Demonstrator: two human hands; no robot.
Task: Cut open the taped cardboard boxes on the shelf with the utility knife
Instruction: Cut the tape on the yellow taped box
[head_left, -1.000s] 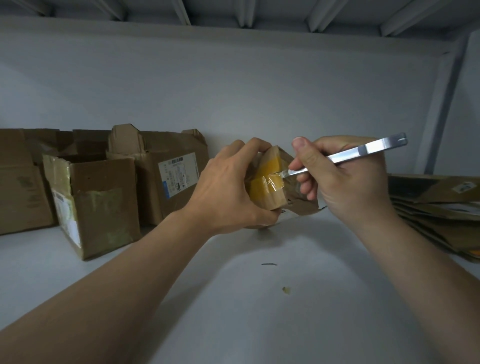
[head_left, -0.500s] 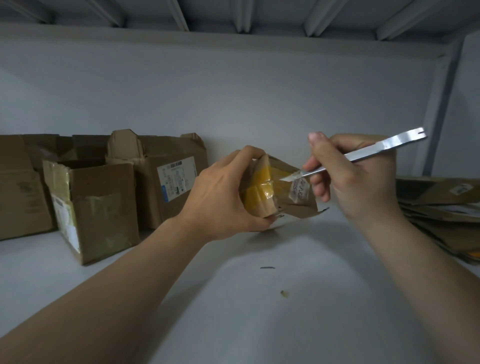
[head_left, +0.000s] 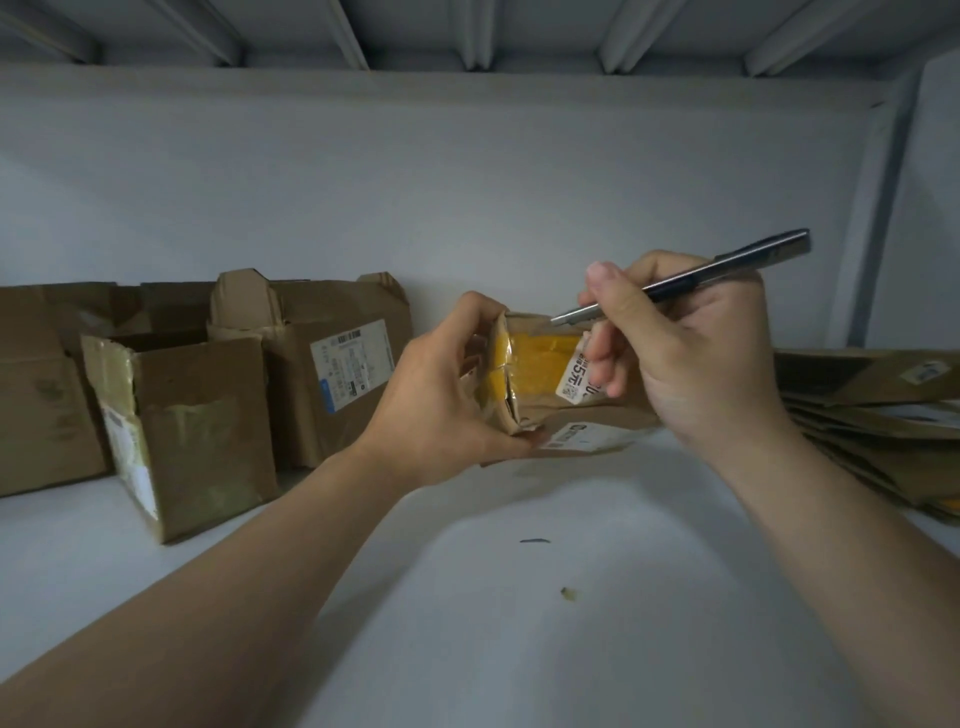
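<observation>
What we cannot see or read here

The left hand (head_left: 441, 410) covers the left end of the small box (head_left: 540, 364), and the right hand (head_left: 691, 353) covers its right end and the middle of the utility knife (head_left: 727, 267); we cannot tell if the blade touches the tape. The print on the white label (head_left: 350, 364) at middle left is too small to read. The left edge cuts one brown box (head_left: 31, 395), and the right edge cuts the flat cardboard stack (head_left: 883, 415).
</observation>
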